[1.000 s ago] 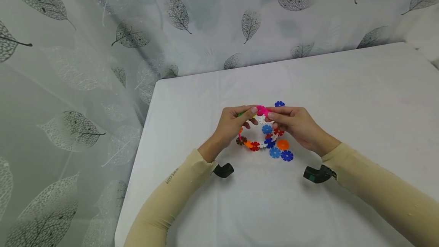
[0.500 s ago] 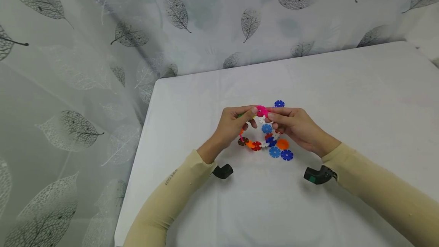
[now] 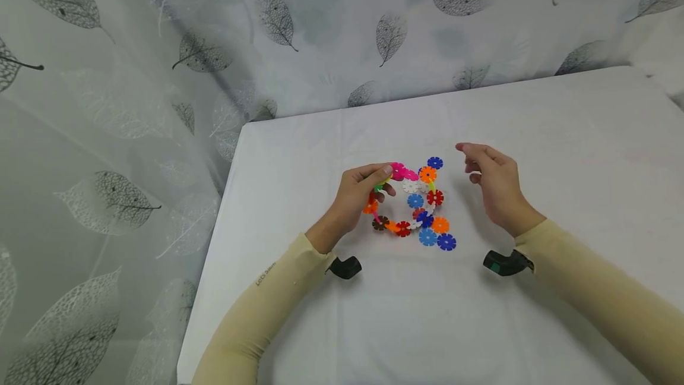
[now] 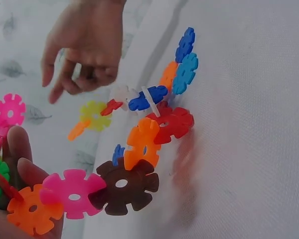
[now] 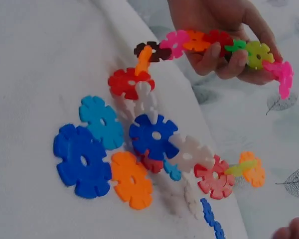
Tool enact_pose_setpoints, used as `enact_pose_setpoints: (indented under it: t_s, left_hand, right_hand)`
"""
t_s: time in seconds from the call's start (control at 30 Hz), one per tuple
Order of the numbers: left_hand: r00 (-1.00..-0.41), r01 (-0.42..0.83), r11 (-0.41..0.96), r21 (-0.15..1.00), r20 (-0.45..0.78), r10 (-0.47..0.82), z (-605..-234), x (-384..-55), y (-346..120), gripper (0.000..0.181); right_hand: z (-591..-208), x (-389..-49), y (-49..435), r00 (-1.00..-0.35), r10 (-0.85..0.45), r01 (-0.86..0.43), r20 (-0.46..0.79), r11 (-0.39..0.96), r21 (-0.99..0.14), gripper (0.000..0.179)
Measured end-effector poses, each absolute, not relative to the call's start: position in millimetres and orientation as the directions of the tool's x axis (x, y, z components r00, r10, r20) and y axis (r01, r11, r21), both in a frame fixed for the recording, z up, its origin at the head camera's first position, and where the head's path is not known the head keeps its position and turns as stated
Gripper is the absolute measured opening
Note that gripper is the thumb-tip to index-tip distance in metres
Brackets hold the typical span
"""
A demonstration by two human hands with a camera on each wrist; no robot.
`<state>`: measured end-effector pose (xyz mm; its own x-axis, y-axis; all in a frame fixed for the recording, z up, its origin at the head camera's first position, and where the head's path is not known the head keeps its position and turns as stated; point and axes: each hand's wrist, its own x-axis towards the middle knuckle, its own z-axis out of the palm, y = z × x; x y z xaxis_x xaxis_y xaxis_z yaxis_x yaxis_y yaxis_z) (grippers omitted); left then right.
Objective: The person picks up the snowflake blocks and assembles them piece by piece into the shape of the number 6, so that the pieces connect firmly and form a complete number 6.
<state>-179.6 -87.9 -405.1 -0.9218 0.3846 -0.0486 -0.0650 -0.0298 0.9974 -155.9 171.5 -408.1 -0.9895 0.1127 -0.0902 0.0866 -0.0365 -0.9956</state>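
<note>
My left hand (image 3: pixel 347 198) grips one side of a curved chain of slotted plastic flower discs, its thumb and fingers around the green and yellow part. Two linked pink discs (image 3: pixel 398 170) stick out past the thumb at one end. From the hand the chain runs through a brown disc (image 4: pixel 123 185), a red disc (image 5: pixel 131 83) and a dark blue disc (image 5: pixel 154 137). Its other end has an orange disc (image 5: pixel 253 169), apart from the pink end. My right hand (image 3: pixel 497 189) hovers right of the chain, holding nothing, fingers loosely bent.
In front of the chain lie a light blue disc (image 3: pixel 427 237), a dark blue disc (image 3: pixel 446 242) and an orange disc (image 3: pixel 440 225). Another light blue disc (image 3: pixel 415 201) lies inside the curve. Behind, a blue disc (image 3: pixel 435 163) rests on the white tablecloth (image 3: pixel 406 314). Leaf-patterned curtains hang behind and left.
My right hand has let go of the pink disc and moved away to the right. My left hand, still gripping the chain, has shifted slightly left, and a gap shows between the chain's ends.
</note>
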Motion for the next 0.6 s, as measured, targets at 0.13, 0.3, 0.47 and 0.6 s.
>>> enact_pose_setpoints:
  t_s: [0.13,0.3,0.47,0.6]
  left_hand:
    - [-0.922,-0.07,-0.045,0.997,-0.048,0.384,-405,-181,-88,0.035]
    - [-0.921,-0.068,-0.05,0.996,-0.044,0.387,-405,-183,-88,0.035]
    - [-0.921,-0.047,0.01,0.999,-0.048,0.386,-405,-183,-88,0.036]
    - [-0.917,-0.036,0.057,0.998,-0.055,0.396,-406,-184,-89,0.038]
  right_hand:
    - [-417,-162,175,-0.965,-0.086,0.238,-0.247,0.102,-0.966,0.069]
    - [-424,-166,167,-0.914,-0.221,0.283,-0.34,0.253,-0.925,0.075]
    - [-423,-164,162,-0.915,-0.217,0.263,-0.341,0.321,-0.91,0.078]
    - [-420,-159,160,-0.935,-0.203,0.209,-0.291,0.347,-0.914,0.072]
